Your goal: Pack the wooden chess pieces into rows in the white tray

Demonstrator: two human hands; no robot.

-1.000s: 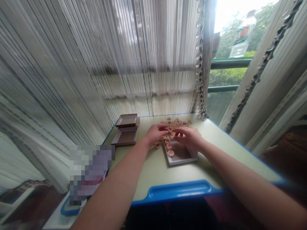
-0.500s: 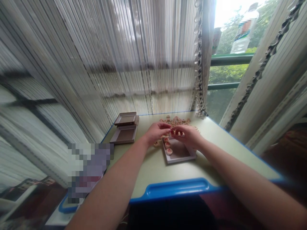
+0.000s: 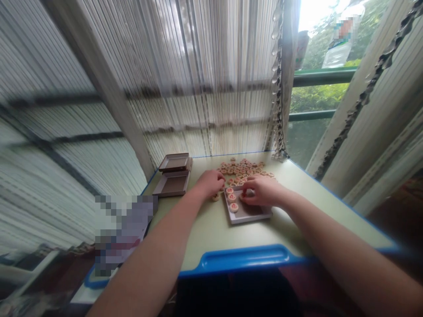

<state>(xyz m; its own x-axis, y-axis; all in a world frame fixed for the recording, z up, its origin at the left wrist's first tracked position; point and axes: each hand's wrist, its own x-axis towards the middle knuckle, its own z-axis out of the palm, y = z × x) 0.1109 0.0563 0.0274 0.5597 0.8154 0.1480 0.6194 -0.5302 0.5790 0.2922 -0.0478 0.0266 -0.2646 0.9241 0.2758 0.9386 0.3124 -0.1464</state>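
My right hand (image 3: 262,190) reaches into a shallow open box (image 3: 249,217), its fingertips closed on a round Chinese chess piece (image 3: 243,198). Three pieces with red characters (image 3: 231,197) stand in a column along the box's left wall. To the left, my left hand (image 3: 212,182) has curled fingers at the near left edge of a spread of chess pieces (image 3: 243,167); what its fingertips hold, if anything, is hidden. Just below that hand lies a single piece (image 3: 215,197) with a dark mark.
An open box lid or tray (image 3: 172,184) lies at the table's left, with another open box (image 3: 173,162) behind it. A blue pen trough (image 3: 244,257) runs along the near edge. String curtains hang behind; a bottle (image 3: 340,44) stands by the window.
My hands were together above the box's far edge and have parted. The right came down into the box with a piece; the left drew back leftwards to the loose pieces.
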